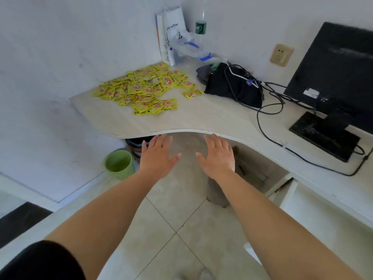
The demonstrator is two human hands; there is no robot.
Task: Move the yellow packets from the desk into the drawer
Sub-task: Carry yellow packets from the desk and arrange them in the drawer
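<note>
- Left hand and right hand: both flat, palms down, fingers straight and spread, holding nothing. The fingertips reach the curved front edge of the table; whether they touch it cannot be told.
- Packets: a loose yellow heap on the table's far left part, well apart from both hands. The packets overlap, so lower ones are partly hidden, and their print is too small to read. One stray packet lies just beside a black bag.
- Drawer unit: white, under the table's right side, mostly covered by the tabletop. Its inside is hidden.
- Monitor: seen from behind, cut off by the right edge, with cables trailing across the table.
- Paper bag and bottle: in the far corner, behind crumpled clear plastic.
- Green bin: on the floor, beside a dark object half hidden under the table.
</note>
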